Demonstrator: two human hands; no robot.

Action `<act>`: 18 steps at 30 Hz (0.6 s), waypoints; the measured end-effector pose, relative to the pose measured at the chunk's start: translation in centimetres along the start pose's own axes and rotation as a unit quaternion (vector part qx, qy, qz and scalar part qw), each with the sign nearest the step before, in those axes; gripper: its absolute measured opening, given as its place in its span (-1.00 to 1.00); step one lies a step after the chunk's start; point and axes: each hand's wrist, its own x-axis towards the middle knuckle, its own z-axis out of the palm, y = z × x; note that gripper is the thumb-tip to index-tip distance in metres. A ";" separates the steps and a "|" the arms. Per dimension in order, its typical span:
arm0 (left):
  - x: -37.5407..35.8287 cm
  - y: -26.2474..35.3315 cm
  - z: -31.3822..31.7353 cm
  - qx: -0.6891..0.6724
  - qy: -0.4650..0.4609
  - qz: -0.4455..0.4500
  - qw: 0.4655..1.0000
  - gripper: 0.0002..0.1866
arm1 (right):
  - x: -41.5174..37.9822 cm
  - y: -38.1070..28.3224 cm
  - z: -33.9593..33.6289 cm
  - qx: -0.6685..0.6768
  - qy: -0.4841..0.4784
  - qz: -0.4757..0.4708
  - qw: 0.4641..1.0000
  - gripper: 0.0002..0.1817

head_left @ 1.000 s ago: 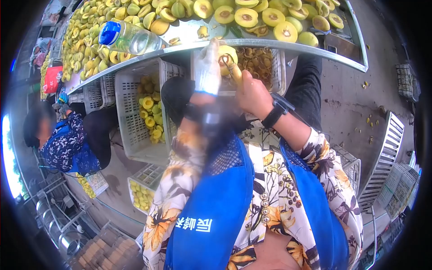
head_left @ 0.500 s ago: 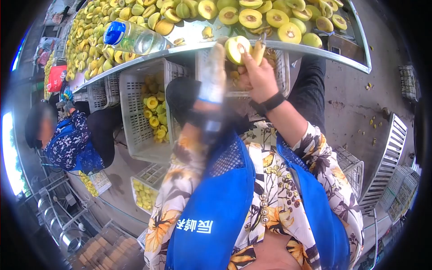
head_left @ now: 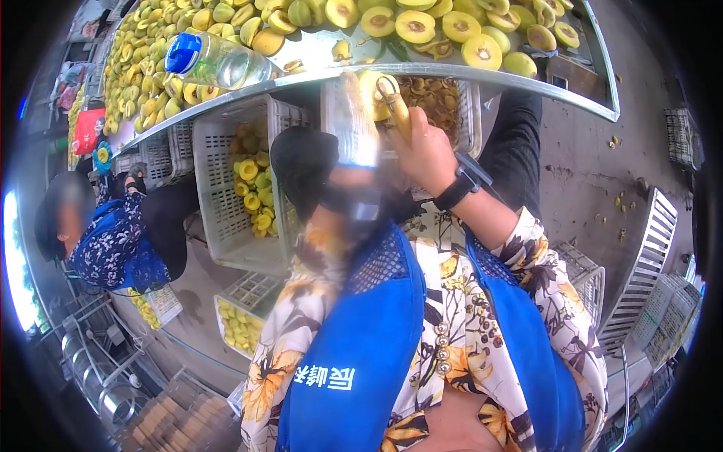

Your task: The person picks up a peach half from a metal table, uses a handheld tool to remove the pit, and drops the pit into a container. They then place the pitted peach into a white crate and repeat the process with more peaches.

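Observation:
My left hand, in a white glove, holds a halved yellow-green fruit just past the table's metal edge. My bare right hand is closed on the yellow handle of a small tool, whose looped metal tip lies against the cut face of the fruit. Below both hands is a crate with brown scraps in it. Many halved fruits lie on the table beyond my hands.
A clear bottle with a blue cap lies on the table at the left. A white crate with hollowed fruit halves stands left of my legs. Another person sits at the far left. A slatted crate stands at the right.
My right hand has moved left and lower, bringing the tool tip from beside the fruit onto its cut face. The fruit has shifted slightly left. The other person's hands have moved.

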 end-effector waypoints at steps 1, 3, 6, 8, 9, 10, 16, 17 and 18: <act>0.1 -0.2 -0.2 0.004 -0.014 0.014 1.000 -0.47 | 0.0 0.0 0.0 -0.004 -0.002 0.004 1.000 -0.62; 0.5 -0.8 -0.6 0.013 -0.042 0.041 0.998 -0.50 | -0.1 -0.1 -0.1 -0.013 -0.007 0.011 1.000 -0.65; 0.3 -1.1 -0.2 0.056 -0.009 0.092 0.994 -0.54 | -0.4 0.1 0.1 -0.007 -0.014 0.009 1.000 -0.70; 0.3 -1.0 -0.6 0.105 -0.012 0.108 0.988 -0.57 | -0.5 -0.1 0.0 -0.006 -0.036 0.032 0.999 -0.72; 0.4 -0.8 -0.9 0.134 -0.019 0.113 0.984 -0.58 | -0.6 -0.1 -0.1 -0.005 -0.047 0.044 0.998 -0.73; 0.6 -0.1 -1.3 0.157 -0.065 0.083 0.982 -0.61 | -0.7 -0.1 -0.1 -0.007 -0.061 0.044 0.997 -0.73; 2.7 1.2 -3.3 0.286 -0.212 0.052 0.933 -0.62 | -1.0 0.5 -0.1 0.023 -0.089 0.037 0.995 -0.69; 2.2 1.0 -3.0 0.228 -0.185 0.065 0.954 -0.63 | -1.0 0.7 -0.2 0.040 -0.082 0.029 0.995 -0.69; 1.8 0.7 -2.6 0.167 -0.158 0.077 0.970 -0.64 | -1.0 0.8 -0.3 0.055 -0.074 0.022 0.996 -0.68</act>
